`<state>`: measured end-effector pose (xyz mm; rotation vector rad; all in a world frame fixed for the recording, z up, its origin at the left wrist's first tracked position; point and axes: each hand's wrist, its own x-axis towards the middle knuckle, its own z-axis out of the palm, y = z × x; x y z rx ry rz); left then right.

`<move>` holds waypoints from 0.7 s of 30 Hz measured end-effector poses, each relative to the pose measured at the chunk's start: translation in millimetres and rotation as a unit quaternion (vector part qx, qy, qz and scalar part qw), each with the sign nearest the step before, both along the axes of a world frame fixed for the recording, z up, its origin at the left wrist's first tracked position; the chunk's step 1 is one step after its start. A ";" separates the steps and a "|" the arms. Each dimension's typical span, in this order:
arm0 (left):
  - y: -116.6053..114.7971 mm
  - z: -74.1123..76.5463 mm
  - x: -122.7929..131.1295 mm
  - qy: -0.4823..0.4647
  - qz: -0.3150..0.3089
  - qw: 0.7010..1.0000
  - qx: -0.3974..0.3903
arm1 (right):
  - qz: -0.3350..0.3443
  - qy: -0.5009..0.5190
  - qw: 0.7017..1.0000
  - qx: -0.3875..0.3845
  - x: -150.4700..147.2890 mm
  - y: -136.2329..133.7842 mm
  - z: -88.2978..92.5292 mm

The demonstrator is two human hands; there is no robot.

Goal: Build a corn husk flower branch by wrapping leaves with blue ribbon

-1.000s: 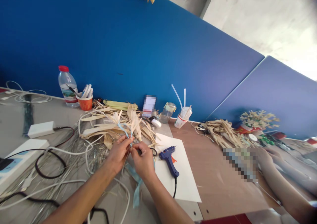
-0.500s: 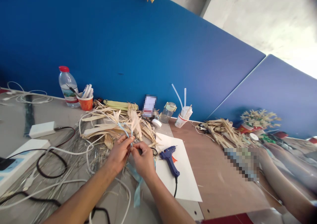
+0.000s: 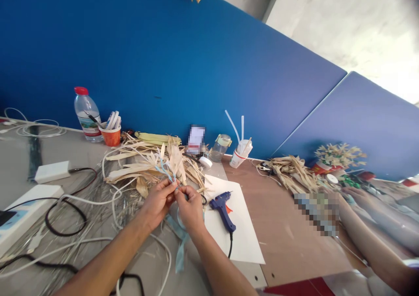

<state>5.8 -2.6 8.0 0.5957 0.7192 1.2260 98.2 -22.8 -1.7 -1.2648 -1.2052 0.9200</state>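
Between my hands is a small spray of pale dried corn-husk flowers, their stems wrapped in light blue tape. My left hand pinches the stems just below the flower heads. Close against it, my right hand is closed with thumb and forefinger on the taped stems. A strip of light blue tape hangs below my right hand toward the table. Loose dried corn husks lie behind the hands. The exact wrapping point is hidden by my fingertips.
A blue glue gun rests on white paper at the right. Cables and a power strip fill the left. Behind stand a water bottle, an orange cup and a glass jar. Another person's arm is at far right.
The spray has turned between my fingers, so more flower heads and blue stems show at its left. My right thumb has risen nearer the left fingertips. The view has shifted slightly.
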 end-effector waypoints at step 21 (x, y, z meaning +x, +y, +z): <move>1.3 -2.0 -11.8 -0.101 -0.095 0.990 -0.009 | 0.043 0.057 0.995 0.063 3.3 -2.3 2.5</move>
